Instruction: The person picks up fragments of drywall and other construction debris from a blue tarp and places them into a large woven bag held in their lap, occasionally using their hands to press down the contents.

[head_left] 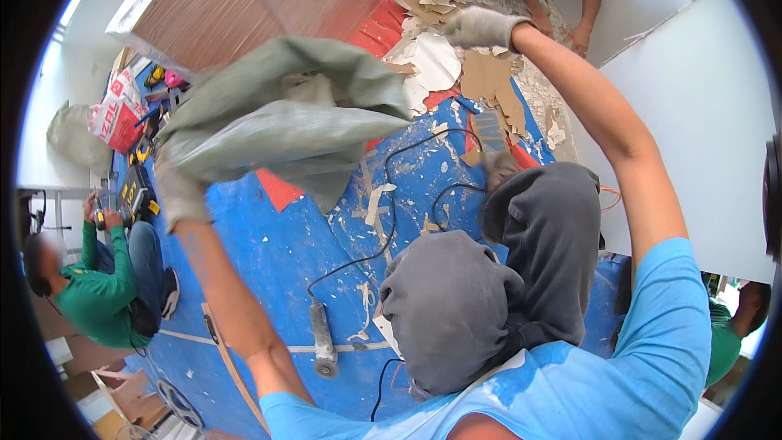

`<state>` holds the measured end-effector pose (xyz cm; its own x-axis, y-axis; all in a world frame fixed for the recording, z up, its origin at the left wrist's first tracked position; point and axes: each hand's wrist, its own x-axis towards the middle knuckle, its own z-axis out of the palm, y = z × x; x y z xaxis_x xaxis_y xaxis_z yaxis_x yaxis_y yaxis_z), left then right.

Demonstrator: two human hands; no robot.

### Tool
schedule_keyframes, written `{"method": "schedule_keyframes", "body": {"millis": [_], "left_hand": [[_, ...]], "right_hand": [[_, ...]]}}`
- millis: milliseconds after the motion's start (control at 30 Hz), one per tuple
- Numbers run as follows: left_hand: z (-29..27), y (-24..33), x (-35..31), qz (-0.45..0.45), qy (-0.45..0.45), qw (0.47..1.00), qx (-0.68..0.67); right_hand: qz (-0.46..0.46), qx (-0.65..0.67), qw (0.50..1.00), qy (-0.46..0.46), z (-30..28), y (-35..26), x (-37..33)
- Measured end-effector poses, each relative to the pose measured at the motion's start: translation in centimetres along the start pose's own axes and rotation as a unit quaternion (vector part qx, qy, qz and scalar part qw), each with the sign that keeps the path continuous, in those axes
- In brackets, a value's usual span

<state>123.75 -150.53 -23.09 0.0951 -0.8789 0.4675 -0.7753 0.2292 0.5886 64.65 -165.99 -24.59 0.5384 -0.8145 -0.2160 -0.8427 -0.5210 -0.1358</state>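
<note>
Above the blue floor sheet (281,277), a gray-green sack (285,143) is held, its side gripped by the gloved left hand (181,187). Past the sheet's far edge, the gloved right hand (481,28) is extended beside torn cardboard scraps (489,81); whether anything is gripped there cannot be told. On the sheet, an angle grinder (322,338) is seen.

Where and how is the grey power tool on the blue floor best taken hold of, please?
Probably around the middle of the power tool, from straight above: its narrow body lies flat with its top uncovered. I would keep off the round head at the near end, and not pull by the cord, which leaves the far end.
</note>
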Motion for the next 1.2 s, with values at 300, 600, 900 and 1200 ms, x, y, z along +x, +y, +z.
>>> {"method": "schedule_keyframes", "body": {"millis": [300,600,900,1200], "left_hand": [[-0.5,2.9,3.5,-0.276,-0.042,0.871,-0.405],[6.8,7.6,10.1,-0.486,0.040,0.706,-0.514],[7.8,10.7,6.7,-0.486,0.021,0.800,-0.351],[11.5,9.9,8.3,-0.483,-0.057,0.713,-0.504]], "right_hand": [[0.130,0.011,0.981,-0.141,19.8,9.3,1.6],[0.358,0.141,0.911,0.146,27.9,13.0,14.8],[0.427,0.298,0.844,0.126,31.3,7.9,22.0],[0.211,0.595,0.767,0.115,12.7,2.6,6.4]]}}
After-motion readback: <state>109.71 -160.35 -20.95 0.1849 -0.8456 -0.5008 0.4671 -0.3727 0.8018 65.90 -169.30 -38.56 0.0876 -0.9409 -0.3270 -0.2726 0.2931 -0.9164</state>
